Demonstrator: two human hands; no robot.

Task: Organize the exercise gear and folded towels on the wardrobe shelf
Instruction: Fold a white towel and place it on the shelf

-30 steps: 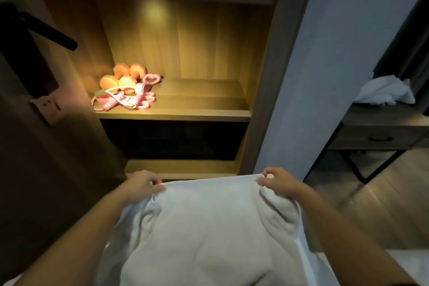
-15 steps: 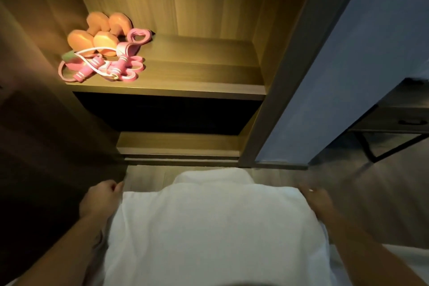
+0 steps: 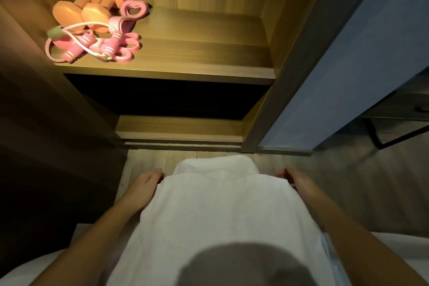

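Directly below your head, a dark rounded shape (image 3: 243, 264) overlaps the near end of the white towel (image 3: 216, 204); what it is cannot be determined. The towel spreads between your forearms, over a white surface (image 3: 41, 264) that shows at both lower corners. A second layer steps out at the towel's far end, above the wooden floor (image 3: 146, 160).

Your hands are well apart, one at each far corner of the towel. Your left hand (image 3: 144, 187) lies along the left edge, back upward, with the cloth covering its thumb side. Your right hand (image 3: 294, 179) is at the right corner and is blurred. You cannot tell whether either hand grips the cloth or only touches it.

Beyond the floor stands the open wardrobe. Its low bottom shelf (image 3: 181, 127) comes first, then a dark recess, then the lit wardrobe shelf (image 3: 197, 58). At the left end of that shelf lies a tangle of pink resistance bands (image 3: 123, 51). Two orange dumbbells (image 3: 90, 7) stand just behind them, touching, against the left wall.

To the right, past a blue panel (image 3: 359, 53), the edge of a dark side table (image 3: 404, 104) is in view.
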